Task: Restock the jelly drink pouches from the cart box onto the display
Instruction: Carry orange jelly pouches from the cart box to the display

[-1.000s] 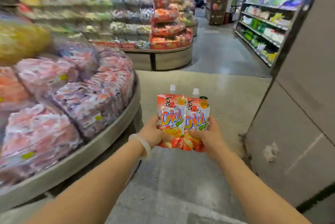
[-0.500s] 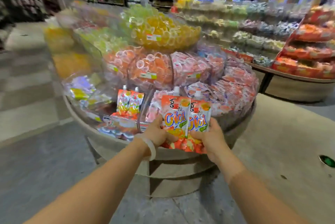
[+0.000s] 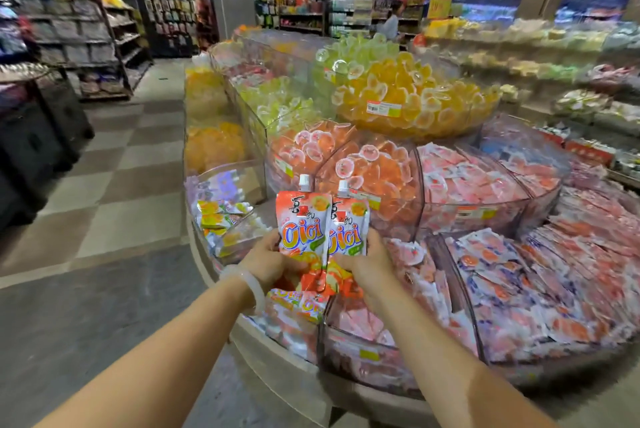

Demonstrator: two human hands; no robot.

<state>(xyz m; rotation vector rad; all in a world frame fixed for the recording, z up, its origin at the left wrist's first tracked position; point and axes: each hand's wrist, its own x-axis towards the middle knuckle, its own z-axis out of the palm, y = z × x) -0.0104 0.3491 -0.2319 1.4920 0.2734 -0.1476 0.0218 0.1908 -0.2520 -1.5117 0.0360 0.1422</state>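
Both hands, left hand [image 3: 268,259] and right hand [image 3: 367,263], grip two upright orange jelly drink pouches [image 3: 322,226] side by side, held just above the near-left compartment of the round display [image 3: 294,372].

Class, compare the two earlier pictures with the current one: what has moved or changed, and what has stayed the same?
The person has turned from the open aisle and stepped up to the round display; the two orange jelly pouches now hang over its near-left compartment, where similar pouches lie. Unchanged: the left hand and right hand still grip the upright pouches side by side; nothing has been let go.
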